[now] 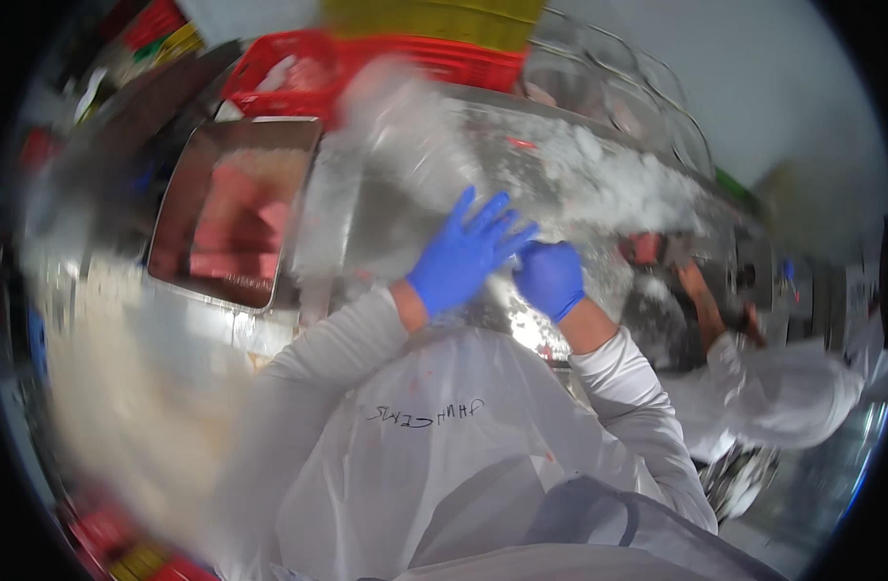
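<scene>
A translucent plastic bag, blurred by motion, stretches over the metal worktop toward my hands. In a blue glove, my left hand has its fingers spread and extended at the bag's near end. I cannot tell whether it presses on the plastic. Close beside it, my right hand, gloved in blue too, is closed in a fist. Its fingers curl inward and hide whatever they may hold. The two hands nearly touch, just in front of my white apron.
At left sits a metal tub with pinkish-red slabs in it. A red crate and a yellow crate stand behind the worktop. Crushed ice lies along the far right. A co-worker's hand reaches in from the right.
</scene>
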A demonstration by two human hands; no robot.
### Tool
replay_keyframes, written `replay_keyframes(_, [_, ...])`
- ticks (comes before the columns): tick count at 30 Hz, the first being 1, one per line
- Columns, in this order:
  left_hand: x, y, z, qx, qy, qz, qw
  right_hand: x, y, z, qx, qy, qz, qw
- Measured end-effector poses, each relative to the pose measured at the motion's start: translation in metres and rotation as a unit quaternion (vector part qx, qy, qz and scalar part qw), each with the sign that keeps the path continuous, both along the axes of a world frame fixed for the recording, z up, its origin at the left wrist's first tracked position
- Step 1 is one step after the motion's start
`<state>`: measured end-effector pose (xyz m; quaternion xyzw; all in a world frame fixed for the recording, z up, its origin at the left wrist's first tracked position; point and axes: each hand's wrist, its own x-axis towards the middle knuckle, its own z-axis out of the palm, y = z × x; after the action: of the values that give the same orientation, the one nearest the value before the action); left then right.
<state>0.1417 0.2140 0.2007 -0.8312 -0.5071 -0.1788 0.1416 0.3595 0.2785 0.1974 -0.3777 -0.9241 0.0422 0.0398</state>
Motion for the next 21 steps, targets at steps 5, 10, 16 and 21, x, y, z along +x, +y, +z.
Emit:
replay_keyframes(5, [-0.020,0.049,-0.081,-0.268,-0.015,0.109,0.957,0.088,-0.042,0.001,-0.026,-0.050,-0.091,0.994])
replay_keyframes(10, [-0.026,0.036,-0.141,-0.214,-0.003,0.002,0.977,0.197,-0.073,-0.015,0.023,0.010,-0.218,0.976])
replay_keyframes(16, [0.015,-0.008,-0.073,-0.425,-0.124,-0.184,0.877,0.287,-0.070,-0.030,0.042,-0.009,-0.384,0.922])
replay_keyframes(21, [0.013,-0.025,0.005,-0.682,-0.347,-0.174,0.619,0.311,-0.077,-0.050,0.021,-0.030,-0.432,0.901])
